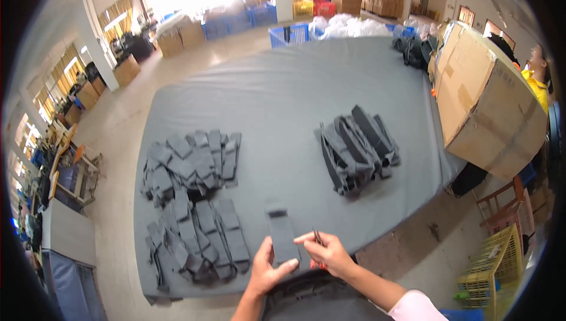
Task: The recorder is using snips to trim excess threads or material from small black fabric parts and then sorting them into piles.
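At the table's near edge, my left hand (270, 269) grips the lower end of a flat dark grey fabric strip (282, 232), thumb on top. The strip lies pointing away from me, with a darker band near its far end. My right hand (328, 256) is closed around small scissors (318, 238), dark tips up and orange-red handles below the palm. Its index finger reaches to the strip's right edge. Left of my hands lie two heaps of similar strips, a far heap (191, 159) and a near heap (200, 238). Folded dark grey fabric pieces (356, 150) are piled farther right.
A grey cloth covers the wide table (277, 114). A large cardboard box (492, 97) leans at the right edge, with a person in yellow (535, 88) behind it. Yellow plastic crates (489, 265) stand lower right. Blue crates (289, 35) and white bags (351, 27) line the far side.
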A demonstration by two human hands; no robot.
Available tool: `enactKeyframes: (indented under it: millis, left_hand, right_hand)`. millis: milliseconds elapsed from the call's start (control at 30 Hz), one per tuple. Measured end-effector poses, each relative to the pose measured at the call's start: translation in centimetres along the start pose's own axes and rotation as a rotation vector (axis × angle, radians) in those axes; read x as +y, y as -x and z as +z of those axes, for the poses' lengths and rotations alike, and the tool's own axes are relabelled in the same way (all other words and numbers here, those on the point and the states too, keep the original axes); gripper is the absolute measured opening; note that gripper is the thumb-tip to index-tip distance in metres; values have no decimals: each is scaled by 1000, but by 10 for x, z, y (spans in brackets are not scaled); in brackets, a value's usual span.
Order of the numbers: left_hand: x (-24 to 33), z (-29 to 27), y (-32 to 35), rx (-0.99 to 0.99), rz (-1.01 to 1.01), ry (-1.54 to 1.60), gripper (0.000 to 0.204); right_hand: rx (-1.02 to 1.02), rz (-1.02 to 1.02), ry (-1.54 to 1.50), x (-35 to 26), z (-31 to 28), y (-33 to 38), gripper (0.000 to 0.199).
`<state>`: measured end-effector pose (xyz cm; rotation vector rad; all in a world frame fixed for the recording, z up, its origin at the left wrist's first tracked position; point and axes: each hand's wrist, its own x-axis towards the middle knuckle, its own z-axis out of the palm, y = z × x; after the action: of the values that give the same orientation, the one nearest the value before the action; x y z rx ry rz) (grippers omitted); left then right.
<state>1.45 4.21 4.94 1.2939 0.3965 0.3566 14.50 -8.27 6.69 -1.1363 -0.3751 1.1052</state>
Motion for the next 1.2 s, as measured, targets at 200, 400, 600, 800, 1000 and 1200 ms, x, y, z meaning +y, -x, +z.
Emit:
enactKeyframes:
  millis: [200,400,600,800,1000,1200]
  left_hand:
    - [21,-14,-13,81,101,-59,63]
    - [3,-19,-12,155,105,-71,62]
    - [-2,-19,-4,93,56,40,68]
    - [-3,-19,2,94,-4,96,73]
    - [-16,-21,-2,-2,87,111,94]
    - [-26,-27,0,-67,172,-319,99]
  right_hand:
    - [37,-20,101,7,-11,4,15]
    - [55,-261,290,13,-6,4,9]
    - [12,-326,380,3,13,-5,19]
    - [-127,-378,522,9,9,-3,15]
    - [-126,-304,524,5,19,-1,30]
    - [65,-95,186,13,13,-11,18]
